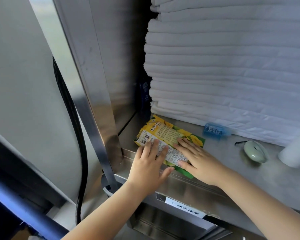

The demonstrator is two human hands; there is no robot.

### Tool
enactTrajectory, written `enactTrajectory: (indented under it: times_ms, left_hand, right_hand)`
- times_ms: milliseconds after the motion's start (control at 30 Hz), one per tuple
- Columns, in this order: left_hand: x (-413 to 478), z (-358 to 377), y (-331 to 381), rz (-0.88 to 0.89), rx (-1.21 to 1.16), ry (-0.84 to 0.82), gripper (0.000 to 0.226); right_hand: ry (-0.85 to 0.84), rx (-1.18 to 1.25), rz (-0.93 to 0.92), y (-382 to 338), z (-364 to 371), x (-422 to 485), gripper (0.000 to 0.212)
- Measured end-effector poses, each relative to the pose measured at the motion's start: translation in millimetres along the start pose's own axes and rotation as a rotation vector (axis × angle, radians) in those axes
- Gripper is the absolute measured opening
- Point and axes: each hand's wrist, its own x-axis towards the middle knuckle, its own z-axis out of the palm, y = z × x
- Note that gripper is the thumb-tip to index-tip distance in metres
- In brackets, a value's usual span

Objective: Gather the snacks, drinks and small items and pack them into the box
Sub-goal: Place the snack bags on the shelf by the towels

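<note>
A flat yellow-green plastic snack bag point(164, 134) lies at the front of the steel shelf point(260, 177). The left hand point(151, 163) and right hand point(197, 161) rest flat on it, holding nothing. It looks light and slippery, so pinch its edge.

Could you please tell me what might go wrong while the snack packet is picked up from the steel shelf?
Both hands, the left hand and the right hand, lie flat on the snack packet, which sits at the front edge of the shelf; it could slip off before it is gripped. The small blue bottle lies on its side nearby and might roll if nudged.
</note>
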Motion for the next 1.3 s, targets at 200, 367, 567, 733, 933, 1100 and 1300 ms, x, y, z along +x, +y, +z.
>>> enactTrajectory:
  times_ms: [200,367,567,733,933,1100,1300]
  left_hand:
    - [9.1,-13.1,-23.8,0.131,0.047,-0.07,0.066]
    - [6.9,-11.2,-23.4,0.245,0.134,-0.002,0.053]
    - [4.1,-11.5,-23.7,0.305,0.145,0.159,0.049]
    - [-1.4,-18.3,-27.3,0.351,0.106,0.218,0.057]
    - [4.3,-39.5,-26.7,0.395,-0.015,0.414,0.047]
    - [14.9,-63.3,-24.8,0.434,-0.013,0.552,0.041]
    - [27.7,-71.4,-18.6,0.393,0.016,0.535,0.039]
  right_hand:
    - [0.194,0.11,-0.011,-9.2,-7.8,-27.5,0.082]
    - [0.404,-0.079,-0.199,-17.2,-2.5,-40.1,0.039]
    - [0.547,-0.092,-0.268,-15.6,1.2,-43.4,0.011]
    - [0.64,-0.084,-0.244,-11.6,-2.5,-47.1,0.008]
    - [0.817,-0.036,-0.19,-8.1,-21.0,-48.0,0.011]
    - [1.019,0.023,-0.183,-4.2,-49.1,-45.3,0.006]
    - [1.022,0.053,-0.154,-1.6,-70.1,-37.0,0.011]
